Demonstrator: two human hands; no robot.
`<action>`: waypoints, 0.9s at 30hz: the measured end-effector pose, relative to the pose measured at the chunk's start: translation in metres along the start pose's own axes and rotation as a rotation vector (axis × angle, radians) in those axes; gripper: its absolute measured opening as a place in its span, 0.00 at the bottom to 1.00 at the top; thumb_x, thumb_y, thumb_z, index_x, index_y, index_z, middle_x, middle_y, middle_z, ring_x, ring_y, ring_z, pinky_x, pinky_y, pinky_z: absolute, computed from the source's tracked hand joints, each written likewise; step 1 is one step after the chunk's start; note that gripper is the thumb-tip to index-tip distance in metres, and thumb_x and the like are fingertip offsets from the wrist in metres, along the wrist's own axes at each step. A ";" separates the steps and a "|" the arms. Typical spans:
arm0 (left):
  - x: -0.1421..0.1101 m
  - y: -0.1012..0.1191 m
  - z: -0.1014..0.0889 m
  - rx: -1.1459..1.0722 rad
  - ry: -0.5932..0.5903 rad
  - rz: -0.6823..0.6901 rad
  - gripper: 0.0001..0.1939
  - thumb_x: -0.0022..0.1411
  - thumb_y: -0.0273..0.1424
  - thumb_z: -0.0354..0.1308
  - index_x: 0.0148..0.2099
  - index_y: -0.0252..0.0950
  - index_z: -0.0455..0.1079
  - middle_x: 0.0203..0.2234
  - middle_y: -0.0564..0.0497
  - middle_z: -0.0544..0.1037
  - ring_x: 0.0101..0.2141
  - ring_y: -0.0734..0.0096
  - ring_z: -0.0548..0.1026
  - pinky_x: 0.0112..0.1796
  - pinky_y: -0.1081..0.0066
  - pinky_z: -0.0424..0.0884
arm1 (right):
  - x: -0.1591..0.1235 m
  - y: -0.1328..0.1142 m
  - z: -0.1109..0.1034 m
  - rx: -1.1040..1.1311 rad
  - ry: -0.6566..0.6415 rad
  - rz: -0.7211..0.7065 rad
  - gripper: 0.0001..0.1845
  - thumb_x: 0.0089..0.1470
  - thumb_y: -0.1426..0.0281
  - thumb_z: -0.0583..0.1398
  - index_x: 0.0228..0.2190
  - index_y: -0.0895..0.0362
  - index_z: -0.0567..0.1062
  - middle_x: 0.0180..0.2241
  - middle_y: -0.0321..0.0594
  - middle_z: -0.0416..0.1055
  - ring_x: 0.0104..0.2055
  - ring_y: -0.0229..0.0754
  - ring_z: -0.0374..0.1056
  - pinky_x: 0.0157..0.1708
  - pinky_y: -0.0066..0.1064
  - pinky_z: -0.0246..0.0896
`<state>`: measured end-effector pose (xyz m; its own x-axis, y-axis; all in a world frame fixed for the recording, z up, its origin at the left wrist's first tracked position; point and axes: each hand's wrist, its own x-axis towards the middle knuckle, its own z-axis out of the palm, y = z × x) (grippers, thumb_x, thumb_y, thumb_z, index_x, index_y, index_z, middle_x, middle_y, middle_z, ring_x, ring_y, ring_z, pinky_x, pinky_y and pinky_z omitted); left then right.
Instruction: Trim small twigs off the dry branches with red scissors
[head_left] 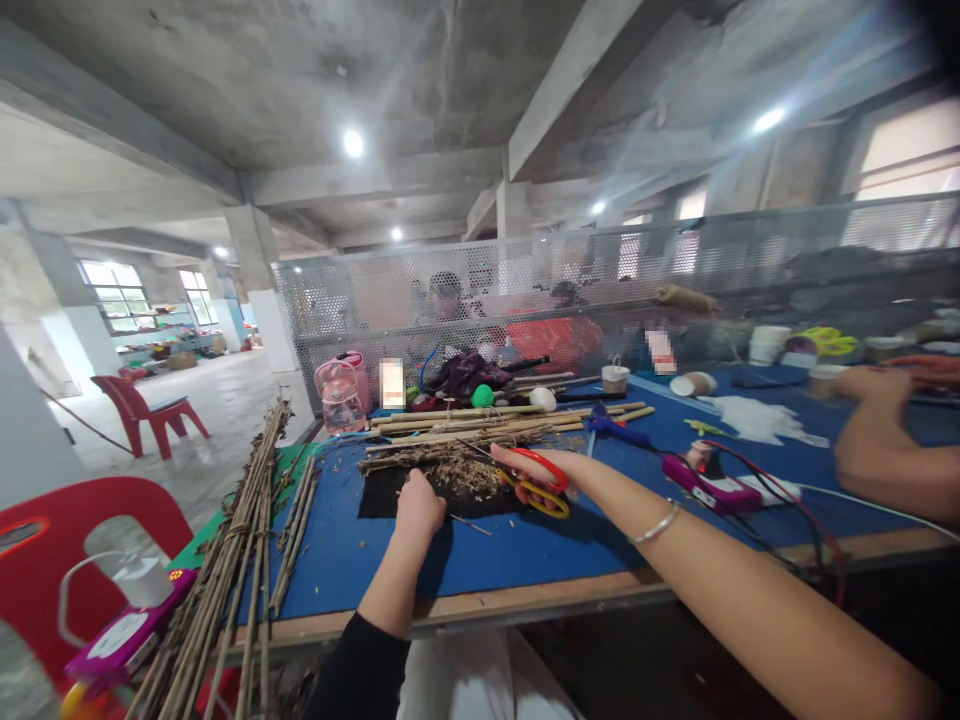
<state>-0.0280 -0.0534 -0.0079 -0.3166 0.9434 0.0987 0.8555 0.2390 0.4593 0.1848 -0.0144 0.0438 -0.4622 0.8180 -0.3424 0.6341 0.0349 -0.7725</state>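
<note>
My right hand (529,475) is closed on scissors (553,505) with red and yellow handles; their blades point left over a heap of dry twig bits (466,476). To the left, my left hand (421,505) is closed at the edge of a black cloth (379,498); whatever its fingers hold is hidden. Beside that hand a thin twig (472,525) lies on the blue table (510,570). Longer dry twigs (397,458) lie behind the heap.
Bundled dry stalks (232,540) lean over the table's left end. Thicker sticks (420,425), a pink bottle (345,395) and a green ball (483,397) sit along the back. A purple power strip (709,485) with cables lies right. Another person's arm (885,430) reaches in from the right.
</note>
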 end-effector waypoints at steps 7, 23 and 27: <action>0.001 0.011 -0.001 0.035 0.166 0.309 0.15 0.58 0.31 0.48 0.48 0.40 0.65 0.41 0.45 0.73 0.42 0.65 0.71 0.41 0.71 0.63 | -0.006 0.001 -0.002 0.159 -0.195 0.045 0.39 0.43 0.37 0.39 0.31 0.57 0.68 0.17 0.36 0.64 0.17 0.34 0.57 0.19 0.29 0.61; 0.035 0.021 -0.005 0.159 0.040 0.441 0.12 0.58 0.34 0.50 0.41 0.40 0.72 0.36 0.45 0.76 0.42 0.62 0.72 0.42 0.68 0.64 | -0.018 0.016 -0.012 0.246 -0.261 0.006 0.40 0.43 0.37 0.40 0.33 0.58 0.69 0.20 0.37 0.66 0.18 0.34 0.59 0.15 0.24 0.55; 0.048 -0.005 -0.016 0.039 0.173 0.229 0.29 0.53 0.29 0.55 0.58 0.37 0.55 0.44 0.40 0.72 0.44 0.60 0.71 0.41 0.68 0.64 | -0.017 0.007 0.005 -0.109 0.104 -0.073 0.28 0.45 0.45 0.53 0.32 0.57 0.70 0.20 0.36 0.66 0.19 0.35 0.60 0.19 0.25 0.53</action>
<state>-0.0542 -0.0128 0.0088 -0.1755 0.9214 0.3468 0.9269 0.0359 0.3737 0.1938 -0.0313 0.0417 -0.4464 0.8658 -0.2260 0.6675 0.1540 -0.7285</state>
